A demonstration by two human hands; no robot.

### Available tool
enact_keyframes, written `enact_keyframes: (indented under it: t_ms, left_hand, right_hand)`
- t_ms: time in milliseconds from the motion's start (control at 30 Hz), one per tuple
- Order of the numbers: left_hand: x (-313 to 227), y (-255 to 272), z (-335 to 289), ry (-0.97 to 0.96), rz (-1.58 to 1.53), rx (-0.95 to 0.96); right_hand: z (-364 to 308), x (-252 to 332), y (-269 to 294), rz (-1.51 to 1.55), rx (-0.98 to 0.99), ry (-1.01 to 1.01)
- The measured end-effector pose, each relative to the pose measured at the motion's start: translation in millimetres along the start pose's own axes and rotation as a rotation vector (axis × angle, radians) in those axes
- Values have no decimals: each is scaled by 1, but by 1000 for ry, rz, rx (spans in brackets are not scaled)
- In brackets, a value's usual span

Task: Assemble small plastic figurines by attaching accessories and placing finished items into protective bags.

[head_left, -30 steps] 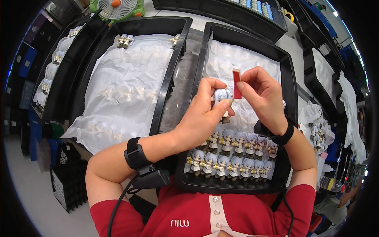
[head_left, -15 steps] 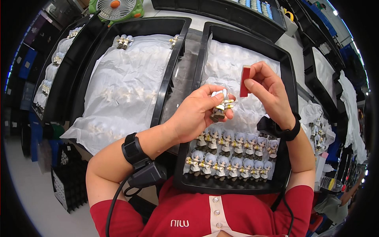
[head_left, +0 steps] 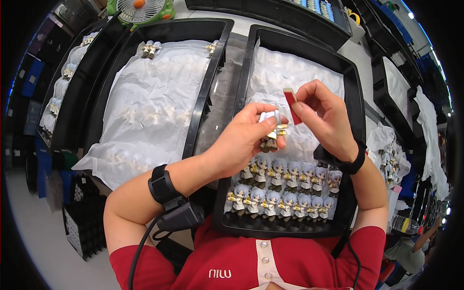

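My left hand (head_left: 245, 133) is closed round a small figurine (head_left: 271, 137) with a white outfit, yellow details and dark brown feet. Fingers and thumb hide much of its upper part. To its right, my right hand (head_left: 327, 117) pinches a flat red block (head_left: 293, 108) with a pale edge between thumb and fingers. The block tilts, its lower end just beside the figurine; whether they touch I cannot tell. Below both hands, rows of similar pale-haired figurines (head_left: 272, 202) lie in a black tray (head_left: 356, 82) lined with white sheeting.
On the left is a second black tray (head_left: 205, 104) with crumpled white sheeting (head_left: 154, 89) and a few figurines (head_left: 151, 49). A green fan (head_left: 140, 10) stands behind it. More trays sit at the far left and back. Wrapped figurines (head_left: 388, 162) are at the right.
The red block has tipped from upright to a slant and moved left, closer to the figurine. In my left hand the figurine has turned slightly, its feet now pointing more downward.
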State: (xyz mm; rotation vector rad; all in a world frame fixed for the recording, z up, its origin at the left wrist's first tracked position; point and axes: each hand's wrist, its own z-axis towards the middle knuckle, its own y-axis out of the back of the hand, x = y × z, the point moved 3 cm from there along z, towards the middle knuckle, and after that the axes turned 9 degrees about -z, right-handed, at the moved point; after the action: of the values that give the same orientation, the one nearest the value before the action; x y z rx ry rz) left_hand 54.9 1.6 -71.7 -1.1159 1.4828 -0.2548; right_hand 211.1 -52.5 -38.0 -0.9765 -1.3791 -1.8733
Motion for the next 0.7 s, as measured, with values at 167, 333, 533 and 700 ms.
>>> enact_keyframes:
  t_ms: [167,333,533,700]
  left_hand:
    - [0,1,3,85,-78,104]
    - [-3,5,5,136,-174,142]
    - [-5,5,6,136,-253,180]
    - [-4,7,6,149,-262,215]
  right_hand:
    - [2,-7,1,-64,35,90]
    - [0,3,9,234,35,60]
    - [0,1,11,173,252,-21]
    - [-3,6,10,278,323,-103]
